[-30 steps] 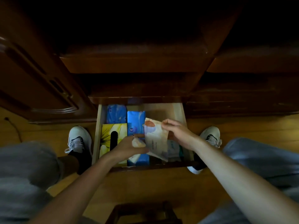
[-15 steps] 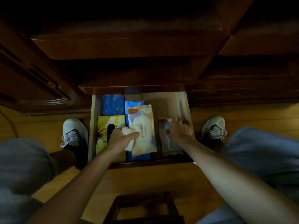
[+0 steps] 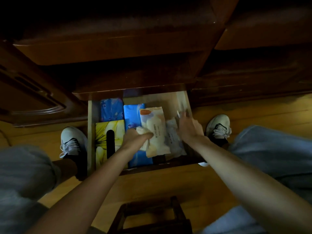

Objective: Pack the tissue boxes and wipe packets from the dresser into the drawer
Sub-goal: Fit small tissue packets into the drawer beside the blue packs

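Note:
The wooden drawer (image 3: 90, 132) is pulled out below the dark dresser. At its left lie a yellow flower tissue box (image 3: 103, 141) and, behind it, a blue patterned packet (image 3: 111, 109). A blue packet (image 3: 132, 115) fills the middle, and a cream wipe packet with an orange label (image 3: 154, 129) lies partly on top of it. A pale clear packet (image 3: 173, 141) lies at the right. My left hand (image 3: 135, 138) is shut on a small white packet, pressed against the cream packet's left edge. My right hand (image 3: 190, 128) hovers with spread, blurred fingers over the clear packet's far end.
My two white shoes (image 3: 72, 141) (image 3: 218, 126) stand on the wooden floor at either side of the drawer. A dark wooden stool (image 3: 148, 215) sits near the bottom edge. The dresser's closed drawer front (image 3: 108, 51) overhangs the back of the open drawer.
My right hand let go of the cream wipe packet, which now lies flat on the blue packet. That hand moved right onto the clear packet. My left hand stayed, holding the small white packet.

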The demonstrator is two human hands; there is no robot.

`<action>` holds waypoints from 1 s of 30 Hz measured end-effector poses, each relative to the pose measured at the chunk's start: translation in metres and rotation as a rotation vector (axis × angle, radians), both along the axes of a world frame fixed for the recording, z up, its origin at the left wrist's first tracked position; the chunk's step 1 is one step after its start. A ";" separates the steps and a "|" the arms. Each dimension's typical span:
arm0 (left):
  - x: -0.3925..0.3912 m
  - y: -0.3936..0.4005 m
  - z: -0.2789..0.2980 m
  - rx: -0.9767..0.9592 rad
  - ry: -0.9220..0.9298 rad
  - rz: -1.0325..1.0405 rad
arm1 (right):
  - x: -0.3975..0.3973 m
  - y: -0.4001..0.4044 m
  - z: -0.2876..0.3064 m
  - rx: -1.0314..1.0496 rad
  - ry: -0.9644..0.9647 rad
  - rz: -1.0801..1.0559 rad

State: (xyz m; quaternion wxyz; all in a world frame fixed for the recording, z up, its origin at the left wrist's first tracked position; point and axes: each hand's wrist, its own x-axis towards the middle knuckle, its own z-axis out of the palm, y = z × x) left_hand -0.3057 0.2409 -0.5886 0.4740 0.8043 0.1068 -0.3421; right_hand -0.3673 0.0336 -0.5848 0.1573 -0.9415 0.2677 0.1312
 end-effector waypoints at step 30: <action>-0.029 -0.023 -0.030 0.236 -0.230 -0.481 | 0.007 0.025 -0.038 0.004 0.256 0.123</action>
